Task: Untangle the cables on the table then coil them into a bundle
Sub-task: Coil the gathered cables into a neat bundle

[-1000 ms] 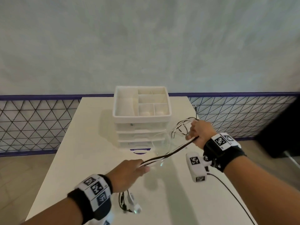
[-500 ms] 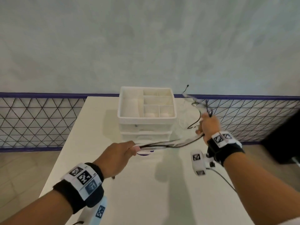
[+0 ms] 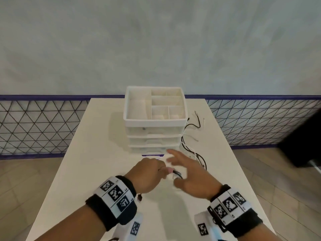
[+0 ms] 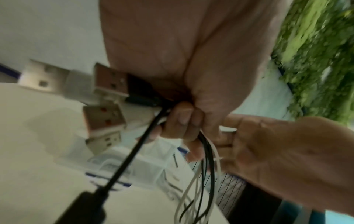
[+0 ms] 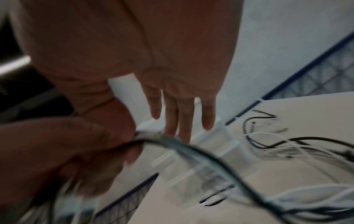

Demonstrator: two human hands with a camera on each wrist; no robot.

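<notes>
A bunch of thin black and white cables (image 3: 189,138) trails across the white table (image 3: 97,153), to the right of the drawer unit. My left hand (image 3: 156,169) grips the cables (image 4: 207,166) just behind their USB plugs (image 4: 111,81), which stick out of the fist. Close on its right is my right hand (image 3: 184,169), with straight, spread fingers (image 5: 182,118) and nothing in it. In the blurred right wrist view the cables (image 5: 212,160) arch away from the left hand (image 5: 67,145) to the table. The far cable ends (image 3: 197,119) lie loose beside the drawers.
A white plastic drawer unit (image 3: 154,124) with an open compartment tray on top stands mid-table, straight ahead of my hands. The table's right edge (image 3: 231,153) is near the loose cables. A dark object (image 3: 302,145) stands on the floor at right.
My right hand let go of the cables and came down next to the left hand. The cable length dropped onto the table by the drawers. My left hand kept its grip.
</notes>
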